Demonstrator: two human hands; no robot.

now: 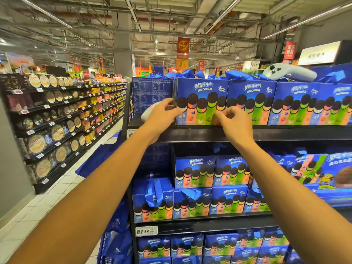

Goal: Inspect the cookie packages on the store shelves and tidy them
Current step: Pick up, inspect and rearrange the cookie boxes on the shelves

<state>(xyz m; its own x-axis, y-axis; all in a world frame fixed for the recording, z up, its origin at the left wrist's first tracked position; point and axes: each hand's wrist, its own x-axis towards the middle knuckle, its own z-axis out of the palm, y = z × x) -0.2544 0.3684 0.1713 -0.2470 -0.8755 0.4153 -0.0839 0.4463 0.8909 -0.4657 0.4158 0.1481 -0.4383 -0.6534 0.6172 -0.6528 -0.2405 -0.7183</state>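
Note:
A row of blue cookie gift boxes stands on the top shelf (190, 133). The leftmost box (202, 92) shows five sandwich cookies on coloured columns. My left hand (163, 116) holds that box's left front corner, thumb on the front face and fingers round the side. My right hand (231, 121) has curled fingers against the box's lower right front edge, at the seam with the neighbouring box (251, 96). More of the same boxes (194, 171) fill the shelves below, some stacked in two layers.
A white game controller (289, 72) lies on top of the upper boxes. A white rounded object (147, 113) sits at the shelf's left end. A price tag (146, 231) reads 21.80. An aisle with a long snack shelf (57, 121) runs to the left.

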